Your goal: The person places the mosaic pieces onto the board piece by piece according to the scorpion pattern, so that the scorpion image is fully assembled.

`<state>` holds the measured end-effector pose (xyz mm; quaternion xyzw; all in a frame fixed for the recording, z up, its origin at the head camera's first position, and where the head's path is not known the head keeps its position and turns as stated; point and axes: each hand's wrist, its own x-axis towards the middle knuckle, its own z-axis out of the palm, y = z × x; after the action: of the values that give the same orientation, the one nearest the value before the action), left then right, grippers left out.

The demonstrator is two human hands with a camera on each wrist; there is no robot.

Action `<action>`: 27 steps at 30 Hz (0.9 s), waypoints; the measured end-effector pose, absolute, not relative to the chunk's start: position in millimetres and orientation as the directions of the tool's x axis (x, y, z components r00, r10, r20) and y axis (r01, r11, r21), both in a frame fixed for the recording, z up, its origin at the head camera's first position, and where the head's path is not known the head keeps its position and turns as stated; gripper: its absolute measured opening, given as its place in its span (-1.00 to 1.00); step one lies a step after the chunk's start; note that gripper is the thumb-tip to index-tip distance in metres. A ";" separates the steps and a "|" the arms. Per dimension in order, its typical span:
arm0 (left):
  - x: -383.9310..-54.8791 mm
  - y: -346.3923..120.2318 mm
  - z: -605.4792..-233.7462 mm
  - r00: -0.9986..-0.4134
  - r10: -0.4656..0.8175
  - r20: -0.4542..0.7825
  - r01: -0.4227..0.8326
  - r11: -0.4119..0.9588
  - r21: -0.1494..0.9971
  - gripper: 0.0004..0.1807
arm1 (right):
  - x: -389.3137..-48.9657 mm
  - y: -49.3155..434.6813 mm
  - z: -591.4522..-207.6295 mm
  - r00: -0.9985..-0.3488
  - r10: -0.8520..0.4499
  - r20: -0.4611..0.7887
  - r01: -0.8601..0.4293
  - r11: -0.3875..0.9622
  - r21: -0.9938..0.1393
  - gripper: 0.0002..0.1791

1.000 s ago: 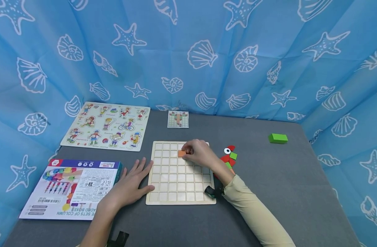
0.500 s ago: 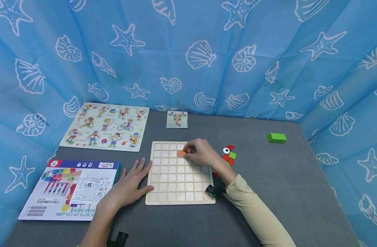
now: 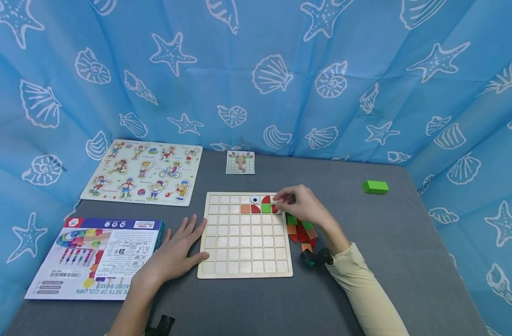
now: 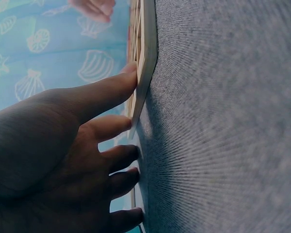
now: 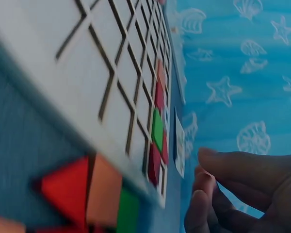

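Observation:
A wooden grid board (image 3: 228, 242) lies flat on the table. Set in its upper right cells are an eye tile (image 3: 255, 199), an orange square tile (image 3: 245, 209), a green square tile (image 3: 266, 208) and several red quarter-round tiles (image 3: 255, 209). My right hand (image 3: 300, 204) is over the board's upper right edge, its fingers loosely bent beside the rightmost red tile (image 5: 154, 162). Nothing shows between thumb and fingers in the right wrist view. My left hand (image 3: 176, 252) lies with spread fingers against the board's left edge; the thumb touches its rim in the left wrist view.
A pile of red, green and orange tiles (image 3: 302, 231) lies right of the board, partly under my right wrist. A pattern card (image 3: 240, 163) lies behind it. At left are a picture puzzle (image 3: 142, 172) and a box (image 3: 94, 259); a green block (image 3: 375, 187) lies far right.
My right hand has moved right, off the orange tile. The eye tile, previously right of the board, now sits in it with red and green tiles beside it. My left hand stays put.

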<state>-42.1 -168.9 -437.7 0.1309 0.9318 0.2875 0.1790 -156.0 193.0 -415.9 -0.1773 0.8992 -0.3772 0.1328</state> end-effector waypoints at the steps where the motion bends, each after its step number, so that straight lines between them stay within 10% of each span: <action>1: -42.3 -169.1 -438.2 -0.902 0.348 -0.256 0.145 0.802 0.580 -0.04 | -155.7 198.0 -415.6 -0.905 -0.412 -0.107 -0.215 0.659 -0.721 -0.82; 27: -41.7 -168.6 -437.7 -0.902 0.337 -0.268 0.122 0.798 0.591 -0.04 | -150.2 257.2 -426.4 -0.880 -0.412 -0.237 -0.198 0.772 -0.604 -0.81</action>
<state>-41.7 -168.6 -437.7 0.1235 0.9302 0.2931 0.1832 -150.2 257.2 -426.4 -0.1650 0.9236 -0.2947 0.1812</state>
